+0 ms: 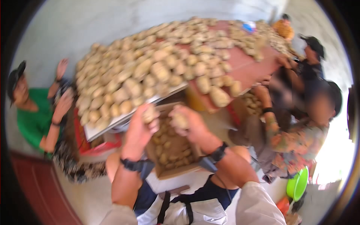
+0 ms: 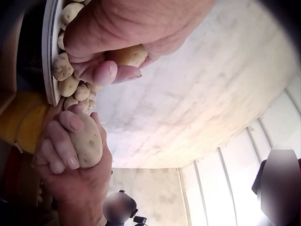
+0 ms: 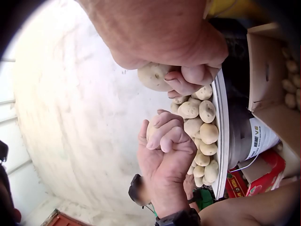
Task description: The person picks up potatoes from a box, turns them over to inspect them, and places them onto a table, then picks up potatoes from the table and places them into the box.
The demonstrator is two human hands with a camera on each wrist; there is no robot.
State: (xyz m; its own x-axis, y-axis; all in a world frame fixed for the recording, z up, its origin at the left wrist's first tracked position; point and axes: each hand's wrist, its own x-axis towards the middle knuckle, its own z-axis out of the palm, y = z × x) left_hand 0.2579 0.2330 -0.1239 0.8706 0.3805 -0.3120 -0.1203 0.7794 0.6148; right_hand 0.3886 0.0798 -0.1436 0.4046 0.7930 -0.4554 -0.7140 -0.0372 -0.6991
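Note:
Above a cardboard box (image 1: 176, 170) holding potatoes, both hands are raised, one potato in each. My left hand (image 1: 140, 125) curls its fingers round a potato (image 1: 149, 114); the left wrist view shows that potato (image 2: 129, 56) partly covered by the hand (image 2: 136, 33). Fingers of my right hand (image 1: 191, 125) wrap a potato (image 1: 180, 119), seen as a pale oval potato (image 2: 88, 141) in the left wrist view and as a potato (image 3: 154, 76) in the right wrist view. The two hands are apart.
Behind the box, a table (image 1: 258, 71) bears a large heap of potatoes (image 1: 123, 82). A person in green (image 1: 35, 112) sits at the left, and people are at the right, one in a patterned shirt (image 1: 300, 146). A green basin (image 1: 298, 183) stands at lower right.

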